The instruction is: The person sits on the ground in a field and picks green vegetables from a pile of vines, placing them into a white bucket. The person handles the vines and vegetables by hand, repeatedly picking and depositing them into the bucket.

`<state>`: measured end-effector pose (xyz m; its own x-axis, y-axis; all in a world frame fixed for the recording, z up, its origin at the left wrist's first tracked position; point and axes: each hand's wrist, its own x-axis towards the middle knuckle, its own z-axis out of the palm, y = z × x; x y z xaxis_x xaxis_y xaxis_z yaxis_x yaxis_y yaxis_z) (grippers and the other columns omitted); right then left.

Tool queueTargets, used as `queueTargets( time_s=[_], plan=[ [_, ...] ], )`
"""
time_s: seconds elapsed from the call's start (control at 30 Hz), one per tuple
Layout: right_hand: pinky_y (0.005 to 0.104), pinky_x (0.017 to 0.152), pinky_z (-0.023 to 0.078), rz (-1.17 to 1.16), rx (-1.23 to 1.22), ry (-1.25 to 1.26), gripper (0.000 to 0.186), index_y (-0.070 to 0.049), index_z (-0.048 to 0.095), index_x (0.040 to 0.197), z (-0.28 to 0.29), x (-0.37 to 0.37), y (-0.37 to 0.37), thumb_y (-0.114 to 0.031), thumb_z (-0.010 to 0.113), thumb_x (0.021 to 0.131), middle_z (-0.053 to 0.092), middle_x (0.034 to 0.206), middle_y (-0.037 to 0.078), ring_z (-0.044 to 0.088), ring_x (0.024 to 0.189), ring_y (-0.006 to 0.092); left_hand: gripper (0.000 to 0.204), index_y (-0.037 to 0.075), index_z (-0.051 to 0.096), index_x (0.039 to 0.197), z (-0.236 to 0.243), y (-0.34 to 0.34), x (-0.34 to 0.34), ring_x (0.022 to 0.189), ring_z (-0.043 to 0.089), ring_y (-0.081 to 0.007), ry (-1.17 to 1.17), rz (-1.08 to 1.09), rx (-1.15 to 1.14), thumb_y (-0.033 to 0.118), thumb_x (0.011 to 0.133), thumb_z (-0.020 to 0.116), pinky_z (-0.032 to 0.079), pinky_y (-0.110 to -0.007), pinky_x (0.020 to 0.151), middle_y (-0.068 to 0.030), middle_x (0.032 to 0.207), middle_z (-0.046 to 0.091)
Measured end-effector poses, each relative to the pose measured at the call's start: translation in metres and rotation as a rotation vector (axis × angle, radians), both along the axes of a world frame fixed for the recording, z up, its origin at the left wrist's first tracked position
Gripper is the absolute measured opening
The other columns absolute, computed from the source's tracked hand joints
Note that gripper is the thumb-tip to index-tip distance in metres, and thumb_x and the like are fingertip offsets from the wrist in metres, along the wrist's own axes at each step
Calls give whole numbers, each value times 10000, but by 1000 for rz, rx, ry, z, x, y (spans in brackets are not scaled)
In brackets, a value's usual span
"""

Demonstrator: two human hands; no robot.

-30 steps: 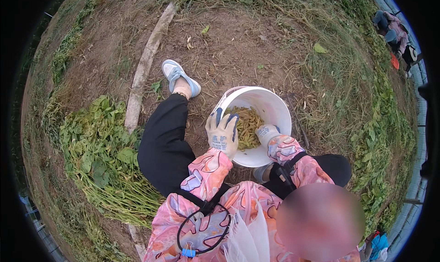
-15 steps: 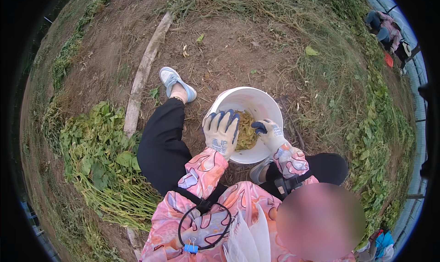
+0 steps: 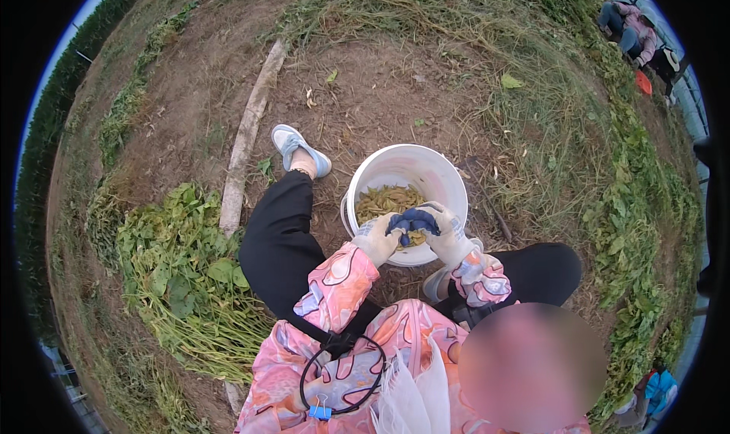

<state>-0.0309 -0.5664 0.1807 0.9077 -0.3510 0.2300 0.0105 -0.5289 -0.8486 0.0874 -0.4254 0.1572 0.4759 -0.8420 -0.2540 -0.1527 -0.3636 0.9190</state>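
Observation:
A white bucket [image 3: 439,177] stands on the soil between my legs, its bottom covered with yellowish-green bean pods [image 3: 389,198]. Over its near side, my left hand [image 3: 378,239] and my right hand [image 3: 445,235] meet, both in cream work gloves with dark blue fingers. The fingertips of both are curled in and pressed against each other. Whatever they may pinch is hidden behind the gloves.
A heap of pulled leafy bean plants [image 3: 182,282] lies left of my leg, beside a long wooden pole [image 3: 252,134]. Dry stalks [image 3: 525,122] cover the ground at right. Another person [image 3: 635,33] crouches far right near a red object [image 3: 643,83].
My left hand has swung from the bucket's left side toward the right hand. Its spread fingers have curled, and both hands now touch over the near rim.

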Motion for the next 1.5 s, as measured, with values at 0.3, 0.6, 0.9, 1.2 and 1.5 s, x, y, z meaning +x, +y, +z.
queueTargets(
  time_s=[0.3, 0.6, 0.9, 1.2, 1.5],
  plan=[
    [272, 884, 468, -117, 739, 145, 323, 28, 542, 1136, -9, -8, 13, 56, 557, 814, 616, 1081, 93, 590, 993, 153, 155, 15, 626, 982, 1, 0, -5, 627, 539, -115, 198, 135, 13, 77, 863, 550, 416, -244, 574, -41, 756, 634],
    [238, 784, 478, -257, 612, 50, 240, 39, 584, 1038, -27, -3, 26, 91, 518, 813, 632, 971, 66, 594, 870, 115, 200, -1, 612, 1016, -7, -1, -14, 744, 634, -191, -215, 131, 25, 70, 830, 594, 491, -313, 685, -119, 831, 661],
    [231, 688, 471, -328, 763, 147, 174, 18, 615, 990, -22, -2, 23, 19, 578, 820, 648, 856, 46, 583, 749, 99, 207, 2, 595, 1036, 0, -4, -17, 762, 644, -200, -386, 115, 36, 74, 842, 588, 502, -313, 708, -124, 864, 658],
    [227, 615, 468, -393, 869, 109, 132, 27, 608, 952, -31, 0, 27, 11, 574, 825, 638, 803, 60, 572, 686, 91, 135, 19, 596, 959, 1, -11, -10, 408, 447, -91, 510, 413, -45, 76, 910, 484, 354, -231, 382, -94, 670, 637],
    [255, 763, 497, -334, 639, 108, 198, 23, 569, 996, -27, -3, 29, 48, 594, 801, 652, 910, 84, 625, 838, 133, 190, 36, 584, 896, 2, -22, -10, 373, 422, -112, 482, 466, 75, 113, 950, 419, 330, -244, 352, -95, 628, 609]
  ],
)
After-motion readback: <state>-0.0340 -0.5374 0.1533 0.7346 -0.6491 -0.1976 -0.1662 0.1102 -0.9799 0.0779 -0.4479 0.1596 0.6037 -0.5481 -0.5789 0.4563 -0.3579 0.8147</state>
